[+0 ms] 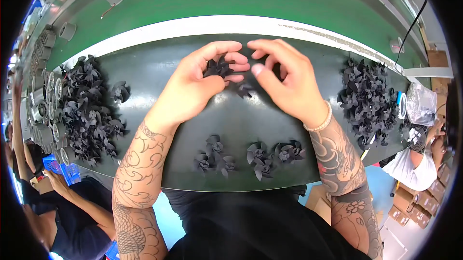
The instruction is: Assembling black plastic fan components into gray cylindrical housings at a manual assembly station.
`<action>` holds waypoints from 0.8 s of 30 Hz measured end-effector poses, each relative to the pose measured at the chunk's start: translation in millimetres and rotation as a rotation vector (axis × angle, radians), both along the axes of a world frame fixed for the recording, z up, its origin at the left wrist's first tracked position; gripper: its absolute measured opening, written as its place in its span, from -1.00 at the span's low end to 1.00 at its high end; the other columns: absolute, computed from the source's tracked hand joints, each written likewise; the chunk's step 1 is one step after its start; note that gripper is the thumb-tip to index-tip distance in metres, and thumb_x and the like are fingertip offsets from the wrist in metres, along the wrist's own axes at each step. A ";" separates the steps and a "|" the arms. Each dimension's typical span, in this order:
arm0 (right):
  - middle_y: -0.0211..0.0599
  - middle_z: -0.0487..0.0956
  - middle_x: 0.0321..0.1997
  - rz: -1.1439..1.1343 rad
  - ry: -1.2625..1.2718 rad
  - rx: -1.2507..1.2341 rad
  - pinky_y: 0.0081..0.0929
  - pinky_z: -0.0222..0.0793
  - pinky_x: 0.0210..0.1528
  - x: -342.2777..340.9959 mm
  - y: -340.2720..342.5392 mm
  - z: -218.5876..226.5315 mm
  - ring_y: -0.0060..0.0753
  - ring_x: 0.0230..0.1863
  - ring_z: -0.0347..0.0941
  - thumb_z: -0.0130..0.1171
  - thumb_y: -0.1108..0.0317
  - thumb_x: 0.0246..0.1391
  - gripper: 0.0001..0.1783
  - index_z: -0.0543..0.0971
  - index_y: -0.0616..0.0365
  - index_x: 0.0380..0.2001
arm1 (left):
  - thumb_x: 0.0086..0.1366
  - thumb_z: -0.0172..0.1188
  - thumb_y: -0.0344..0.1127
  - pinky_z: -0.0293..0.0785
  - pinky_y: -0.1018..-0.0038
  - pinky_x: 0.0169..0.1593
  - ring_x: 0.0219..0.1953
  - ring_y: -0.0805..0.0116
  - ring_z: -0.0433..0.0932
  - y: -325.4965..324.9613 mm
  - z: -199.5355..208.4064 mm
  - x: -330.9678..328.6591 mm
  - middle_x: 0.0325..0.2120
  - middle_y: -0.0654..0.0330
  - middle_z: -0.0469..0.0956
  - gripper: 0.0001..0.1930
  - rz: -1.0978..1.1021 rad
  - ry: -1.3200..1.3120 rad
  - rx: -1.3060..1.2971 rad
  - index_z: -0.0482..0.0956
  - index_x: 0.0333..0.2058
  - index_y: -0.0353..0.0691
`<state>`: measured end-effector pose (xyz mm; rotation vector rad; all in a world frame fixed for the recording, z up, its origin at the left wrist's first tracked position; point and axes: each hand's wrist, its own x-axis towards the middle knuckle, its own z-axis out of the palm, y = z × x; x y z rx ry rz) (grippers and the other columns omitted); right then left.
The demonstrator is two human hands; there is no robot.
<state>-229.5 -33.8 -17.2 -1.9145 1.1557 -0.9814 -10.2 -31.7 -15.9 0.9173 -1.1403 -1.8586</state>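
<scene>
Worktop (217, 120) on my remote feed: above its middle, my left hand (193, 74), loosely cupped, grasps a black fan blade (219, 68), with a second blade (244, 90) showing between the hands. My right hand (292, 81) faces it, partly curled; I cannot tell whether it holds anything. By the worktop's right end sits a clear bag (421, 101), contents indistinct; off the left end, a blue crate (73, 175).
</scene>
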 end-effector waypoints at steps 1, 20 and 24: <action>-0.40 0.57 -0.16 0.074 -0.024 0.039 -0.66 0.21 -0.45 -2.5 1.3 2.0 -0.67 -0.38 0.40 0.27 0.49 0.04 -0.58 0.59 0.13 0.03 | 0.09 -0.15 -0.75 0.39 0.24 0.30 0.21 0.15 0.46 2.1 0.2 -3.6 0.07 -0.02 0.50 -0.32 0.035 -0.018 -0.044 0.29 0.27 -0.34; -0.33 0.50 -0.36 0.162 0.154 -0.156 -0.36 0.37 -0.23 0.7 10.4 3.1 -0.26 -0.32 0.46 0.28 0.59 -0.14 -0.63 0.65 0.07 -0.18 | 0.30 0.29 -0.43 0.53 0.53 -0.17 -0.30 0.51 0.56 2.8 10.6 -1.5 -0.23 0.11 0.63 -0.57 0.135 -0.569 -0.354 0.48 0.13 -0.30; -0.24 0.50 -0.34 -0.053 0.331 -0.240 -0.33 0.42 -0.27 -3.8 8.1 4.2 -0.15 -0.33 0.48 0.19 0.67 -0.09 -0.59 0.64 0.12 -0.12 | 0.22 0.37 -0.33 0.50 0.43 -0.29 -0.41 0.37 0.55 1.3 18.2 1.1 -0.42 0.13 0.63 -0.68 0.107 -0.815 -0.484 0.64 -0.06 -0.25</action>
